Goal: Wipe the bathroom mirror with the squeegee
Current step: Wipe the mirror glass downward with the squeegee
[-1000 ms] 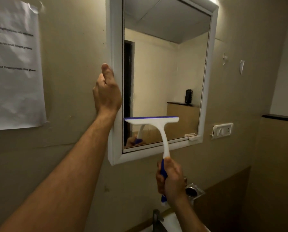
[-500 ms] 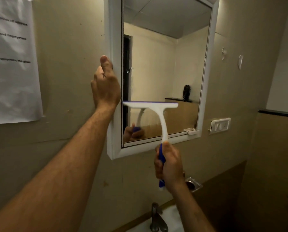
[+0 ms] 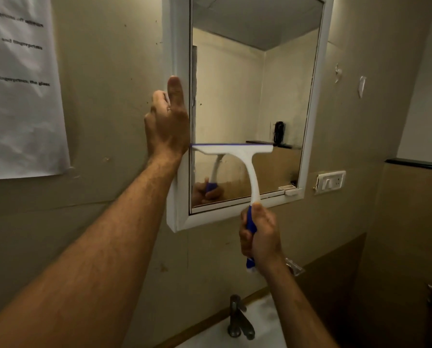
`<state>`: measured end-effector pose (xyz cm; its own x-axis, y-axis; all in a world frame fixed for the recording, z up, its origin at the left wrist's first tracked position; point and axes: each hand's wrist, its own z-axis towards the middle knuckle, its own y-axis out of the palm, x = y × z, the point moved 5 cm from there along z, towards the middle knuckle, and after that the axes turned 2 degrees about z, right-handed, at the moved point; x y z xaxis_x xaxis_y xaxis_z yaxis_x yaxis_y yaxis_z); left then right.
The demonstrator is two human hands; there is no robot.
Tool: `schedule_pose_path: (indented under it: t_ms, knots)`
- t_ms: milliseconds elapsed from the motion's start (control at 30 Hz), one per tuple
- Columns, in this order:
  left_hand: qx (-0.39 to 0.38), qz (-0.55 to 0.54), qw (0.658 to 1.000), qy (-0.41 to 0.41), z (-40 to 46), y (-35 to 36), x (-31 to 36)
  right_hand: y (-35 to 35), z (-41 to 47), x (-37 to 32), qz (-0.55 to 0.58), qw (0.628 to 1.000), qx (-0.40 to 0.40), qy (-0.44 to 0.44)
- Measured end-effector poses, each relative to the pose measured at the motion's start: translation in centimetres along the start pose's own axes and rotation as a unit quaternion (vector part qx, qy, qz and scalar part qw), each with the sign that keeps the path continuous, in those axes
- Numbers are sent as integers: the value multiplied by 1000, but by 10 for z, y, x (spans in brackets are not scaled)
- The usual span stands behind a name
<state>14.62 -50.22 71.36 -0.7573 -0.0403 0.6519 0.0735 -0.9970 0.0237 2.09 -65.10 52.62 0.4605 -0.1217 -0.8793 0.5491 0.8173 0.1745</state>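
Note:
A white-framed bathroom mirror [image 3: 310, 101] hangs on the beige wall. My left hand [image 3: 167, 124] grips the left edge of its frame, thumb pointing up. A white squeegee [image 3: 237, 153] with a blue blade edge and blue handle lies against the lower left part of the glass, blade level, roughly two thirds of the way down. My right hand [image 3: 260, 238] is closed around the blue handle just below the mirror's bottom edge. The glass reflects the squeegee and my hand.
A printed paper sheet [image 3: 19, 91] is taped to the wall at the left. A switch plate [image 3: 330, 182] sits right of the mirror. Below are a metal tap [image 3: 237, 320] and a white basin [image 3: 262, 330]. A small holder [image 3: 295, 267] is fixed under the mirror.
The squeegee blade has travelled up the glass, from near the mirror's bottom edge to about a third of the way up. My left hand stays on the frame.

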Motion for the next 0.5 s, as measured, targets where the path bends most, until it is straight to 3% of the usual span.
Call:
schedule_pose_path:
  t_ms: [167,367,500]
  knots:
    - [-13,4,999,-31,-1,0,-10,-1,-20,28,7,999,14,42]
    - [-19,-10,998,-61,-22,0,-36,10,10,-28,2,1000,-3,27]
    - [-17,-1,998,-53,-36,-1,-41,-1,-17,8,-10,999,5,53]
